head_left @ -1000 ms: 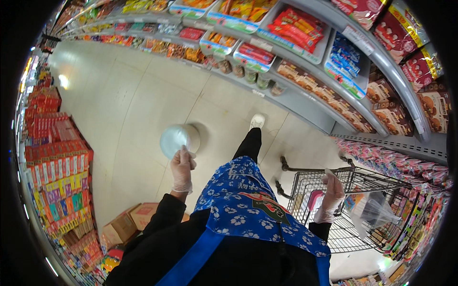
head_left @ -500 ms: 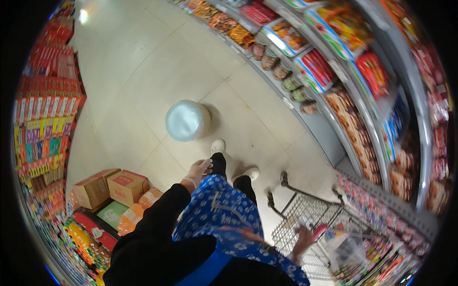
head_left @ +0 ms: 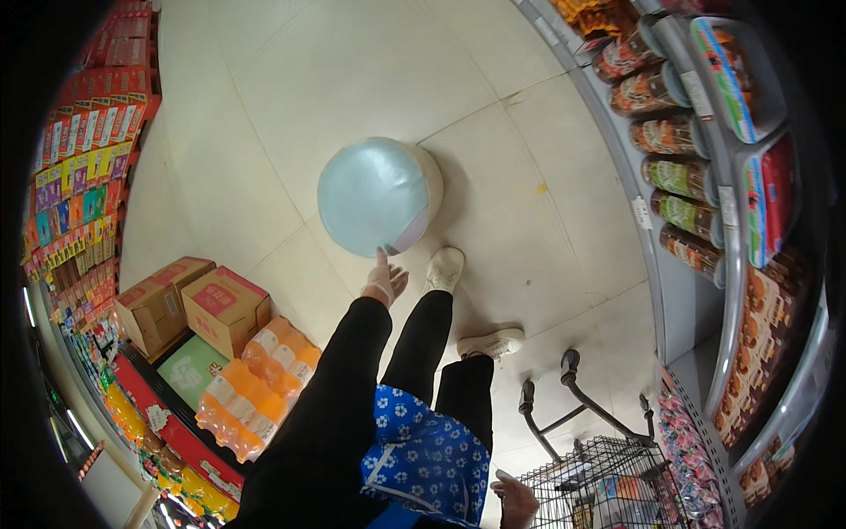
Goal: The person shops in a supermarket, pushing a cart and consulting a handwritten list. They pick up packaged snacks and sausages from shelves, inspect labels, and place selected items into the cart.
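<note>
Head view: the left hand (head_left: 385, 280) is empty, fingers loosely spread, index tip at the near edge of a round blue stool (head_left: 374, 196) on the floor (head_left: 502, 176); contact is unclear. The right hand (head_left: 518, 504), by the cart (head_left: 575, 474), curls; its hold cannot be told. Leftward, boxes (head_left: 226, 309); rightward, jars (head_left: 679, 176).

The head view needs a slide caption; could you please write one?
Left hand at the edge of a round pale-blue stool, right hand beside a wire cart.
</note>
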A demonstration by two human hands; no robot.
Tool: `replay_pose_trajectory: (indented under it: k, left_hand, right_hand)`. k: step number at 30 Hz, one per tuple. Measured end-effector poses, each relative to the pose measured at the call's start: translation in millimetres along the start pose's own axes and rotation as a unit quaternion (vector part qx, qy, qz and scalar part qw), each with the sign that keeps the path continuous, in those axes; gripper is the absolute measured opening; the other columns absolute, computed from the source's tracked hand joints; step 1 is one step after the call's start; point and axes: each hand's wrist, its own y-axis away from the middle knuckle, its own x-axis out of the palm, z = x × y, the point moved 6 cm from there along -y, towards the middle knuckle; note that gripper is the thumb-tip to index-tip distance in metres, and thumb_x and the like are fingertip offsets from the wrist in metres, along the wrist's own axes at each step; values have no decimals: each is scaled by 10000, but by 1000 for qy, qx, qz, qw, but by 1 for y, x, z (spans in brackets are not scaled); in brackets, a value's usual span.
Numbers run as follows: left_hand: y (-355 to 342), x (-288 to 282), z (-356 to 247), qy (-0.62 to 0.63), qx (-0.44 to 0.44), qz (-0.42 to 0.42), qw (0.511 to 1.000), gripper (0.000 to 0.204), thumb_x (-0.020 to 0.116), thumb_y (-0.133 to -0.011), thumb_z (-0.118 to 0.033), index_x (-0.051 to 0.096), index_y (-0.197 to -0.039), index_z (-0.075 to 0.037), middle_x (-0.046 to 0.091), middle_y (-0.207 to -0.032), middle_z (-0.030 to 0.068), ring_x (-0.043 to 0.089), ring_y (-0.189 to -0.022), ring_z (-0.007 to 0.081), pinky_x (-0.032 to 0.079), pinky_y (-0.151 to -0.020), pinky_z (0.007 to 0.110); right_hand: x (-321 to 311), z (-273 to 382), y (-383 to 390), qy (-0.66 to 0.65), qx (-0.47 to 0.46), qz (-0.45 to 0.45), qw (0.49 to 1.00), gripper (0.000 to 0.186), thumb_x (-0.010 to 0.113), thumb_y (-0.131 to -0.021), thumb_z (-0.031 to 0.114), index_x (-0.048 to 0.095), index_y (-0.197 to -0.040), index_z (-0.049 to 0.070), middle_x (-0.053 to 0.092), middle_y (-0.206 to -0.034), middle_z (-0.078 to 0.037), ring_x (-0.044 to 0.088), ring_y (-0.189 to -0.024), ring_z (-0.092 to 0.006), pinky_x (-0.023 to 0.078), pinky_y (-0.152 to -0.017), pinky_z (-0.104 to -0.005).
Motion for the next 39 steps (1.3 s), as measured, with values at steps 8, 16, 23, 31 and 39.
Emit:
replay_pose_trajectory:
  k: [8,16,23,31,39]
  left_hand:
    - [-29,-3,-22,72,137,26,988,398,599,-986,-490,477,-786,-168,441,-577,-47,373,-439,98,286,-424,269]
    - [-13,25,-147,-66,443,122,886,381,504,-1037,-346,428,-695,-197,338,-607,-73,318,-524,87,281,-508,299]
    - [39,45,-207,-259,358,240,864,681,396,-1066,-447,252,-1565,-7,284,-1625,122,320,-1466,242,219,-1219,399]
    - [399,60,-78,-425,459,141,767,321,564,-1009,-394,549,-793,-158,282,-594,-99,229,-486,28,154,-466,250]
    - [688,97,53,-562,570,335,497,414,588,-1009,-328,451,-657,-159,321,-531,-94,260,-427,22,152,-419,267]
  right_hand:
    - [-5,-16,-22,-48,76,-24,996,202,576,-975,17,720,-1092,-61,750,-891,-120,707,-777,-165,564,-738,-283]
    - [-15,-20,-13,-154,86,-22,984,214,600,-976,60,713,-1120,-50,750,-950,-125,708,-840,-172,564,-775,-292]
    - [-28,-13,4,-138,27,8,990,244,595,-1011,191,702,-1211,100,727,-1102,-112,705,-994,-198,567,-899,-304]
    - [-55,-39,51,-317,-18,-64,946,269,605,-1017,203,691,-1225,57,732,-1084,-109,693,-1001,-189,546,-914,-293]
    - [-70,-35,85,-628,-79,-9,774,868,442,-955,708,305,-1567,108,471,-1478,-175,560,-1245,-329,495,-1025,-425]
